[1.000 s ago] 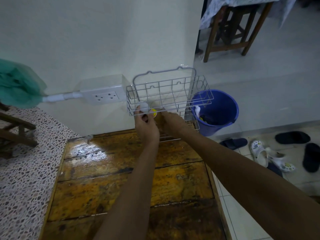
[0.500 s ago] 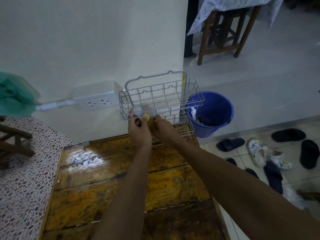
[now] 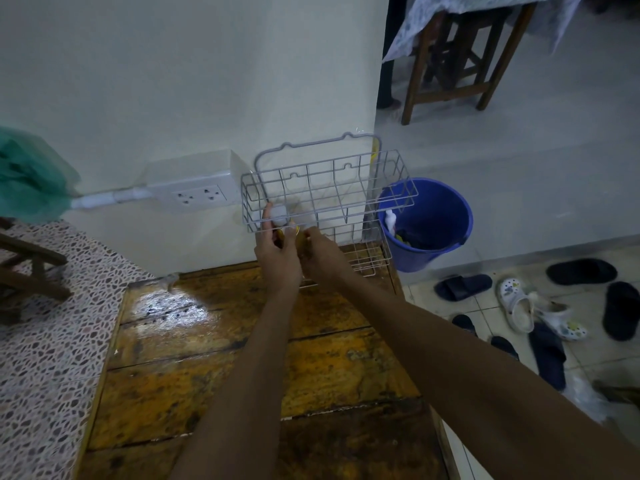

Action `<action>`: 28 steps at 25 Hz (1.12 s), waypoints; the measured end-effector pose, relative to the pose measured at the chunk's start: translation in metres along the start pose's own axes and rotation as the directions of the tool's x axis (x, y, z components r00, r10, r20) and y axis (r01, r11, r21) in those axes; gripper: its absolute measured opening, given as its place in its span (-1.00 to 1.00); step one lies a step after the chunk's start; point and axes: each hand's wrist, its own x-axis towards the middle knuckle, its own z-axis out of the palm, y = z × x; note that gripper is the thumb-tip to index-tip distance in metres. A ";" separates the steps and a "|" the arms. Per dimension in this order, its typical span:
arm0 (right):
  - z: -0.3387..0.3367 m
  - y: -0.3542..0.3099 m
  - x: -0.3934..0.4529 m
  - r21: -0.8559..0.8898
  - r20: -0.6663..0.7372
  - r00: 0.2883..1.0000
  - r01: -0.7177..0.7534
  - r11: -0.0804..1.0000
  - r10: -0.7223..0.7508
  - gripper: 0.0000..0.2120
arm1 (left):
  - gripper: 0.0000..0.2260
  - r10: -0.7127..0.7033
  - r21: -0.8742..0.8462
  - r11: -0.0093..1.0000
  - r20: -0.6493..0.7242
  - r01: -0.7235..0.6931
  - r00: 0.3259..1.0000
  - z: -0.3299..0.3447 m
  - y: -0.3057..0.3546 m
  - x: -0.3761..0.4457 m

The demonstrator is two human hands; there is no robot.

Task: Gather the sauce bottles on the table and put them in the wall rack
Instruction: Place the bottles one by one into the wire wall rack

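Since the earlier frame we'd lifted the bottle (image 3: 281, 220) to the wall rack (image 3: 329, 192) rim, left hand (image 3: 277, 258) grip closed on it, right hand (image 3: 320, 252) grip unclear; cap could snag wire, judging by overlap.

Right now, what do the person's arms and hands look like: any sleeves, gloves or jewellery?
Both forearms are bare to the frame edge, with no sleeves in view. The left hand and right hand wear no gloves, and no watch, bracelet or ring is visible.
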 end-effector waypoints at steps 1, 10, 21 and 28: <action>0.001 0.000 0.002 -0.003 0.003 1.000 -0.004 1.000 0.004 -0.52 | -0.55 0.010 -0.014 1.000 0.029 -0.009 1.000 -0.002 -0.002 0.003; 0.005 0.002 0.001 -0.045 -0.020 1.000 -0.001 0.999 0.000 -0.42 | -0.45 0.068 0.042 0.996 0.133 -0.075 0.989 -0.015 -0.007 0.008; -0.012 -0.006 -0.010 -0.064 0.022 0.999 -0.035 0.997 0.036 -0.39 | -0.66 -0.017 0.022 1.000 0.038 0.016 0.999 -0.029 0.012 -0.016; -0.020 -0.012 -0.030 -0.072 0.007 1.000 -0.025 0.997 0.026 -0.55 | -0.53 0.001 0.221 0.975 0.105 -0.024 0.995 -0.037 0.003 -0.034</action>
